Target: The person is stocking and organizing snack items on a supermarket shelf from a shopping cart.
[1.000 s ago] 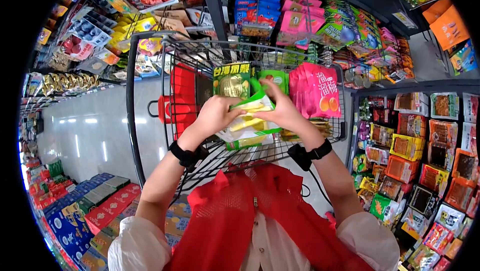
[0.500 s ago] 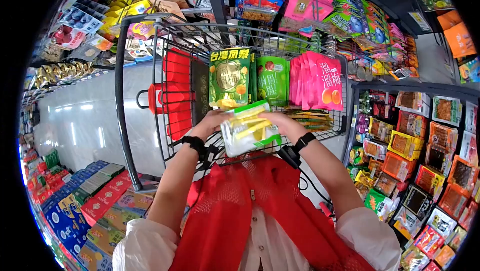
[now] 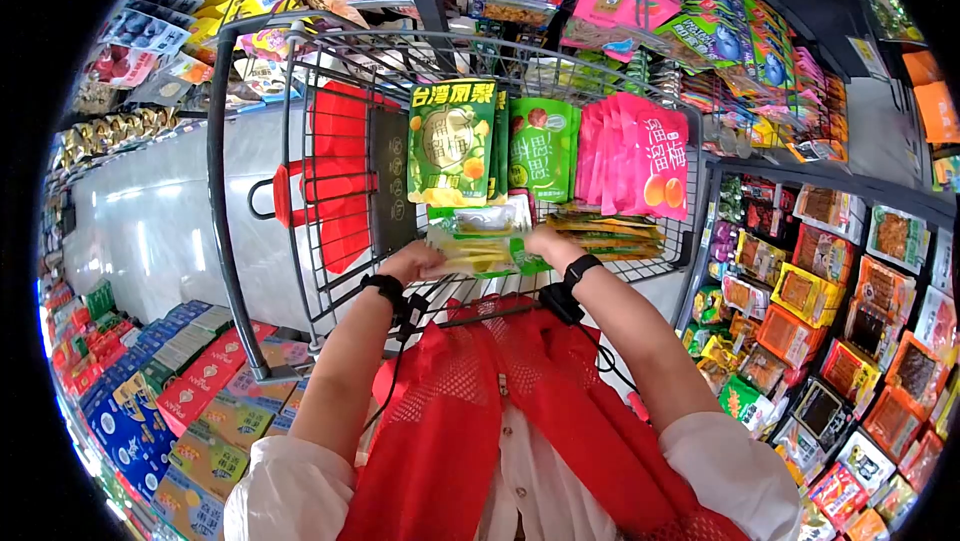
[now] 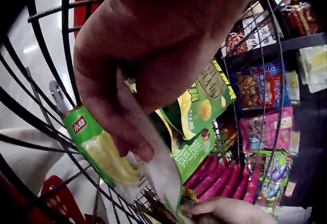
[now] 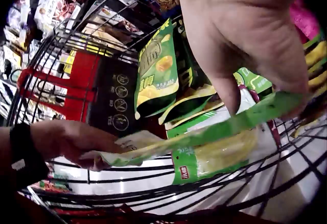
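Both hands hold one green-and-clear bag of yellow strips (image 3: pixel 478 255) low inside the near side of the shopping cart. The left hand (image 3: pixel 411 261) pinches its left end and the right hand (image 3: pixel 550 245) its right end. Seen from the right wrist, the bag (image 5: pixel 225 130) is nearly edge-on, stretched between the left hand (image 5: pixel 76 141) and the right hand (image 5: pixel 250 40). Below it lies a similar green bag (image 5: pixel 217 155) against the wire. Dark green pouches (image 3: pixel 452 141), a lighter green pouch (image 3: pixel 541 151) and pink pouches (image 3: pixel 650 156) stand behind the hands.
The wire cart (image 3: pixel 225 201) surrounds the bags, with a red folded seat part (image 3: pixel 340 176) at its left. Thin yellow-brown packs (image 3: pixel 610 233) lie at its right. Snack shelves (image 3: pixel 830 271) stand behind and to the right; stacked boxes (image 3: pixel 200 381) are at lower left.
The held bag has gone from above the cart's near edge down into the cart and now lies flatter. The hands moved with it, and the pouches behind came into fuller view.
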A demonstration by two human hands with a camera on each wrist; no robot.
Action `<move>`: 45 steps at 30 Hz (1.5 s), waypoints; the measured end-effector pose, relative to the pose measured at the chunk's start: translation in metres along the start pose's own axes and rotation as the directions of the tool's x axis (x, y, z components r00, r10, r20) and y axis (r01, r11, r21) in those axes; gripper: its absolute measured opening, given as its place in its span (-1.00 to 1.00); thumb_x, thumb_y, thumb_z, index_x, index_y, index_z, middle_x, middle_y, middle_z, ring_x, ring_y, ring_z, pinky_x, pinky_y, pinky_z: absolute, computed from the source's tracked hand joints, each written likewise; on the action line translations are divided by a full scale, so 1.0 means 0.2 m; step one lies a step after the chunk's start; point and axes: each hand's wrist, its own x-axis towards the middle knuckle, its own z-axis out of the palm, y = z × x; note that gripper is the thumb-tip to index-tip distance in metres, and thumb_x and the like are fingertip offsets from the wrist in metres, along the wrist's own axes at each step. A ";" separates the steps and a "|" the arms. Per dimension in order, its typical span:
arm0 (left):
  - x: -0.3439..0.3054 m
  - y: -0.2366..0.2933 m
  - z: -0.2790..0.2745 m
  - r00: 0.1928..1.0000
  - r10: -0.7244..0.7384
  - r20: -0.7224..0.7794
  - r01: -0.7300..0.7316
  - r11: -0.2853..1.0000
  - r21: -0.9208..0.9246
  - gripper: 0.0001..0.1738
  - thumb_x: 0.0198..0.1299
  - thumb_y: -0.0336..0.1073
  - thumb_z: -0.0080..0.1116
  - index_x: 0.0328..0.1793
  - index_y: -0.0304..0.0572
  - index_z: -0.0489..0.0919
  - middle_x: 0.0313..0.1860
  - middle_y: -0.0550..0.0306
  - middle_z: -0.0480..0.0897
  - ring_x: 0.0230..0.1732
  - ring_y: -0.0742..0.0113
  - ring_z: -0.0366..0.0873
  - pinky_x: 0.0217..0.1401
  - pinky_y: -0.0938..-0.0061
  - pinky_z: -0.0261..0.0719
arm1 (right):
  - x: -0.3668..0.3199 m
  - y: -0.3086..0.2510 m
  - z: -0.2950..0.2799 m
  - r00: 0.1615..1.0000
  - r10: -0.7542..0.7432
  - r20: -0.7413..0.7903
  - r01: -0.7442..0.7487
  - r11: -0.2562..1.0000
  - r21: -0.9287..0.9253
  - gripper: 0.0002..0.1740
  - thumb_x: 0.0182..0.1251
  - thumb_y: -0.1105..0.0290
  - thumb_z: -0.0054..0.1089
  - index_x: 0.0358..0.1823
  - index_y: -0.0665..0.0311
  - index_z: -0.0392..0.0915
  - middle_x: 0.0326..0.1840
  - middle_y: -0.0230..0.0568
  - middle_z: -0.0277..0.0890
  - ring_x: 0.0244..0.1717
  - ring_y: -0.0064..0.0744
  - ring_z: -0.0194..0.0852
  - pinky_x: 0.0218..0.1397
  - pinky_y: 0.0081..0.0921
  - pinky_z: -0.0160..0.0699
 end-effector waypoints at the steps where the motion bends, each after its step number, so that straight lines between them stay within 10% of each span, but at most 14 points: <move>1: 0.02 -0.02 0.00 1.000 0.008 -0.020 -0.008 1.000 -0.006 -0.77 -0.17 -0.39 0.13 -0.32 -0.32 0.48 -0.53 0.20 0.49 -0.58 0.45 0.44 -0.61 0.59 0.39 | -0.04 -0.03 -0.03 1.000 0.001 0.001 -0.001 1.000 -0.001 -0.70 -0.07 0.39 0.14 -0.35 0.50 0.44 -0.38 0.01 0.48 -0.36 -0.19 0.47 -0.32 -0.35 0.41; 3: 0.04 -0.04 -0.01 0.999 0.013 -0.042 -0.014 1.000 -0.014 -0.75 -0.18 -0.40 0.11 -0.30 -0.33 0.48 -0.53 0.21 0.49 -0.57 0.43 0.45 -0.60 0.59 0.38 | -0.35 -0.32 -0.18 0.986 -0.138 0.090 0.163 0.898 -0.409 -0.67 0.01 0.37 -0.08 -0.21 0.39 0.47 -0.15 0.13 0.42 -0.09 0.00 0.38 -0.09 -0.33 0.37; 6: 0.03 -0.02 0.04 0.993 0.113 0.016 -0.113 0.994 -0.006 -0.65 -0.18 -0.35 0.12 -0.20 -0.35 0.47 -0.45 0.13 0.51 -0.49 0.37 0.47 -0.51 0.50 0.42 | -0.31 -0.32 -0.11 0.983 0.024 -0.181 -0.043 0.994 -0.105 -0.55 0.05 0.39 -0.11 0.03 0.39 0.29 0.00 0.22 0.28 0.04 0.01 0.27 0.01 -0.30 0.29; 7: 0.03 0.02 0.10 0.987 0.057 -0.148 -0.031 0.985 0.171 -0.67 -0.16 -0.32 0.11 -0.20 -0.28 0.46 -0.48 0.18 0.47 -0.48 0.41 0.42 -0.48 0.52 0.37 | -0.33 -0.34 -0.17 0.998 -0.065 0.016 0.067 0.932 -0.355 -0.44 0.07 0.38 -0.07 0.13 0.46 0.11 0.10 0.28 0.14 0.10 0.05 0.20 0.07 -0.28 0.25; 10: 0.29 -0.12 0.00 0.928 0.168 -0.334 0.019 0.870 0.492 -0.64 -0.09 -0.28 0.04 -0.12 -0.26 0.44 -0.38 0.13 0.50 -0.35 0.37 0.41 -0.33 0.43 0.35 | -0.35 -0.38 -0.15 0.994 0.059 -0.096 -0.083 0.959 -0.270 -0.45 0.07 0.37 -0.04 0.11 0.47 0.14 0.11 0.22 0.16 0.08 0.03 0.23 0.07 -0.27 0.27; 12: 0.46 -0.23 -0.13 0.957 0.199 -0.214 0.004 0.724 0.690 -0.41 -0.12 -0.10 0.03 0.01 -0.37 0.39 -0.06 -0.29 0.45 0.01 -0.03 0.41 0.00 0.33 0.38 | -0.17 -0.26 -0.07 0.990 0.041 -0.132 -0.073 0.964 -0.254 -0.45 0.05 0.33 -0.01 0.08 0.47 0.19 0.09 0.21 0.19 0.07 0.04 0.23 0.07 -0.30 0.29; 18: 0.25 0.01 0.16 0.975 0.187 -0.118 0.011 0.492 0.871 -0.44 -0.05 -0.21 -0.08 0.13 -0.30 0.31 0.10 -0.34 0.31 0.15 -0.13 0.24 0.20 0.31 0.18 | -0.19 -0.34 -0.11 0.943 -0.150 0.296 0.246 0.914 -0.322 -0.48 0.05 0.23 0.03 0.05 0.32 0.30 0.13 0.13 0.19 0.10 0.01 0.22 0.06 -0.30 0.30; 21: 0.41 -0.08 0.14 0.986 0.158 0.060 -0.105 0.295 0.950 -0.36 -0.03 -0.19 -0.06 0.23 -0.21 0.17 0.26 -0.31 0.08 0.25 -0.11 0.10 0.22 0.27 0.17 | -0.11 -0.29 -0.03 0.856 -0.418 0.305 0.491 0.843 -0.222 -0.38 0.00 0.07 0.09 0.13 0.09 0.25 0.25 0.01 0.06 0.20 0.01 0.09 0.24 -0.24 0.03; 29: 0.53 -0.05 0.19 0.999 0.000 -0.034 0.034 0.107 0.994 -0.17 -0.03 -0.09 0.02 0.36 0.03 -0.08 0.38 -0.12 -0.27 0.36 -0.12 -0.20 0.31 0.20 -0.02 | -0.07 -0.39 0.00 0.880 -0.259 0.398 0.468 0.610 -0.639 -0.34 0.04 0.49 -0.17 0.27 0.14 0.00 0.39 -0.26 -0.29 0.40 -0.19 -0.41 0.34 0.00 -0.48; 37: 0.63 -0.20 0.05 0.974 0.224 -0.022 0.025 -0.007 1.000 -0.15 -0.06 -0.11 0.07 0.35 -0.07 -0.08 0.34 -0.13 -0.06 0.34 -0.16 -0.17 0.31 0.15 -0.05 | 0.00 -0.27 0.02 0.771 -0.572 0.279 0.553 0.384 -0.740 -0.38 0.07 0.35 -0.13 0.24 0.19 0.06 0.29 -0.23 0.01 0.32 -0.10 -0.19 0.33 -0.02 -0.47; 45: 0.61 0.01 -0.06 0.964 0.264 -0.042 0.060 -0.059 0.996 -0.32 -0.09 0.10 0.05 0.07 -0.24 0.37 0.07 -0.04 0.40 0.11 0.14 0.32 0.16 0.40 0.23 | 0.12 -0.33 -0.02 0.808 -0.525 0.267 0.484 0.333 -0.809 -0.58 0.11 0.33 -0.18 0.05 0.17 0.36 0.08 -0.08 0.32 0.32 -0.01 -0.18 0.31 0.05 -0.42</move>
